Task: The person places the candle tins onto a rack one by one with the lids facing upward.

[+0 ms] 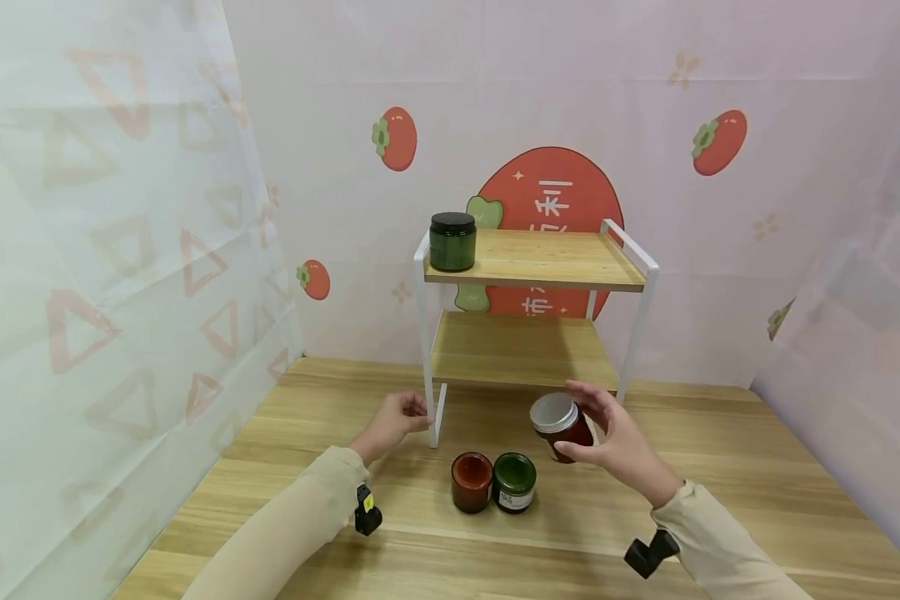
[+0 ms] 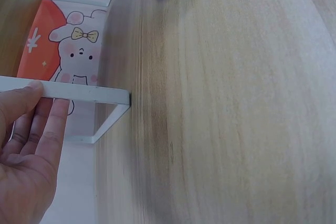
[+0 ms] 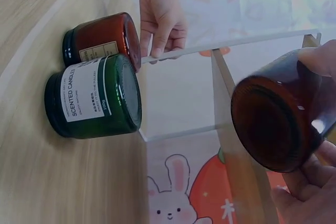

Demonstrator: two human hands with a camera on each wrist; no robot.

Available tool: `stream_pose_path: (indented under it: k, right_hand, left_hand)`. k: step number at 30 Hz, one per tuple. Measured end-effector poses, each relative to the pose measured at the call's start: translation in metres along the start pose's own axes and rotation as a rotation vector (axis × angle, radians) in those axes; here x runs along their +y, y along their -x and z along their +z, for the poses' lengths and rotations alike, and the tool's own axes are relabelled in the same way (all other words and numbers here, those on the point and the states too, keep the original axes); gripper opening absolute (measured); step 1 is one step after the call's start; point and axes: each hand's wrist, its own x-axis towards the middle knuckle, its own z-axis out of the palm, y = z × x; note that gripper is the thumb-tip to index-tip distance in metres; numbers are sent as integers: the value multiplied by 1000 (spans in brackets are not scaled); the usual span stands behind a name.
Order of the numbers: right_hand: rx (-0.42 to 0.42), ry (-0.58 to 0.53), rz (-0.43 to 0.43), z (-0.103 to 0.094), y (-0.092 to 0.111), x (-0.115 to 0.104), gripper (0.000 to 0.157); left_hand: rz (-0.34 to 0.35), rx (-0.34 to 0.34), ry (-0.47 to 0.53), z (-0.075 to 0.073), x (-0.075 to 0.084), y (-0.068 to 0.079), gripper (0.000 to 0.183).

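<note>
With its thumb and fingertips, my left hand (image 1: pixel 395 423) pinches the white front-left leg (image 2: pixel 94 93) of a two-tier rack, low down near the table. My right hand (image 1: pixel 624 440) grips an amber-red candle jar (image 1: pixel 576 437) tilted in the air before the rack's right side. Its silvery lid (image 1: pixel 553 412) faces up and left in the head view, while its round glass base (image 3: pixel 268 124) shows in the right wrist view. Side by side on the table, a red-brown candle jar (image 1: pixel 472 483) and a green candle jar (image 3: pixel 94 98) stand upside down on dark lids.
Another green jar (image 1: pixel 452 246) with a black lid sits on the left end of the rack's wooden top board (image 1: pixel 540 257). A lower board (image 1: pixel 525 346) lies beneath it. Printed cloth walls (image 1: pixel 330 167) enclose the wooden table (image 1: pixel 390 542) at the back and sides.
</note>
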Motion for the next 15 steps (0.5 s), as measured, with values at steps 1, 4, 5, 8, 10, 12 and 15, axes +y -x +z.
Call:
stream_pose_path:
  k: [1, 4, 5, 8, 10, 12, 15]
  right_hand:
    - [2, 8, -5, 0, 0, 0, 74]
    - [3, 31, 0, 0, 2, 0, 71]
    - [4, 38, 6, 0, 2, -1, 69]
    - [6, 31, 24, -1, 4, -3, 64]
    - [9, 4, 42, -1, 4, -6, 62]
    - [9, -20, 58, -2, 4, -6, 61]
    - [6, -48, 86, -3, 3, -5, 62]
  left_hand:
    - [0, 0, 1, 0, 0, 0, 12]
    - [1, -1, 2, 0, -1, 0, 12]
    - [1, -2, 1, 0, -1, 0, 12]
    - [-2, -4, 1, 0, -1, 0, 12]
    - [1, -6, 1, 0, -1, 0, 12]
    - [5, -7, 1, 0, -1, 0, 12]
    - [5, -7, 2, -1, -1, 0, 13]
